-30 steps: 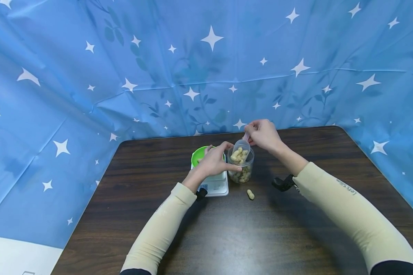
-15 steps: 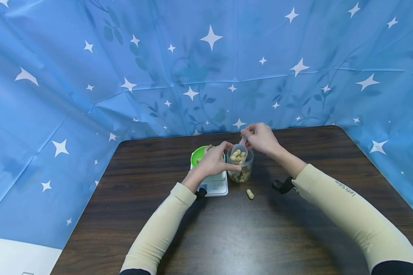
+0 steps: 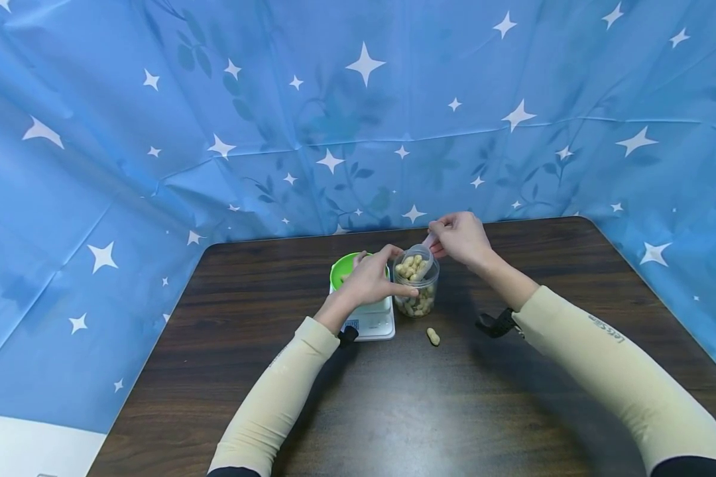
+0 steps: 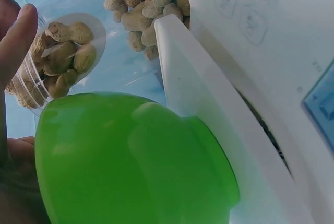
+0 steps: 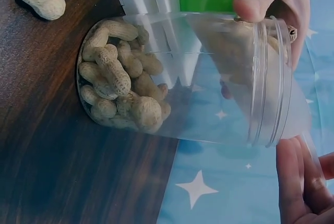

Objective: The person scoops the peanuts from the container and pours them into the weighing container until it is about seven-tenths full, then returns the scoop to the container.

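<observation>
In the head view, a clear jar (image 3: 416, 306) with peanuts at its bottom stands upright on the table. My left hand (image 3: 366, 279) grips it near the rim, the thumb in front and fingers behind. My right hand (image 3: 462, 240) pinches the handle of a translucent scoop (image 3: 427, 254) that leans in the jar's mouth with several peanuts in it. The right wrist view also shows the scoop (image 5: 295, 112) inside the jar's threaded rim. Beside the left hand, a green bowl (image 4: 120, 156) sits on a white scale (image 3: 378, 326); some peanuts show in it.
One loose peanut (image 3: 433, 336) lies on the dark wooden table (image 3: 394, 411) in front of the jar. A blue star-patterned curtain (image 3: 262, 119) hangs behind the table's back edge. The scale stands close to the jar's left side.
My right hand dips the scoop lower and leftward in the jar's mouth, then shifts back right, tilting it. My left hand stays on the jar.
</observation>
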`<action>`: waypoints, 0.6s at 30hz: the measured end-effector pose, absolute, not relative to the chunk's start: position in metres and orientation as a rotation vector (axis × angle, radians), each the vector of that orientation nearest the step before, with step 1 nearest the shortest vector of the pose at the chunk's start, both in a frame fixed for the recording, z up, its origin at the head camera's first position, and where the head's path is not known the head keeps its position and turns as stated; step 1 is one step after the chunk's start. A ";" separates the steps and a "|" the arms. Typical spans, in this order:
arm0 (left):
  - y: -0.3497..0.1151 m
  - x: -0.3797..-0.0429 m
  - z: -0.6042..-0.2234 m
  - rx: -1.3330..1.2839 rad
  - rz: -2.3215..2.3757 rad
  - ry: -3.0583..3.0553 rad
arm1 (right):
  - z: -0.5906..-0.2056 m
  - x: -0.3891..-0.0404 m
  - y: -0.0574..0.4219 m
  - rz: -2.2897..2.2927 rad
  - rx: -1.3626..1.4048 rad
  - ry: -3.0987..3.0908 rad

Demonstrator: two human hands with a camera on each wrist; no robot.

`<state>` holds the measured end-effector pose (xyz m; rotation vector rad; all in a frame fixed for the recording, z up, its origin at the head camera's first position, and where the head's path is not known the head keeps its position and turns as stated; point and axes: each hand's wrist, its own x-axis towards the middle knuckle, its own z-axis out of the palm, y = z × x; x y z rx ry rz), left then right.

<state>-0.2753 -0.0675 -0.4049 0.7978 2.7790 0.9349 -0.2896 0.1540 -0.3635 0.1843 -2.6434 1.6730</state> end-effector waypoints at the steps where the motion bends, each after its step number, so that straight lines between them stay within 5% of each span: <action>1: -0.067 -0.275 -0.404 0.795 0.940 2.777 | -0.363 -0.289 0.155 1.676 0.187 -2.639; 18: -0.067 -0.275 -0.405 0.776 0.964 2.771 | -0.352 -0.289 0.165 1.655 0.130 -2.500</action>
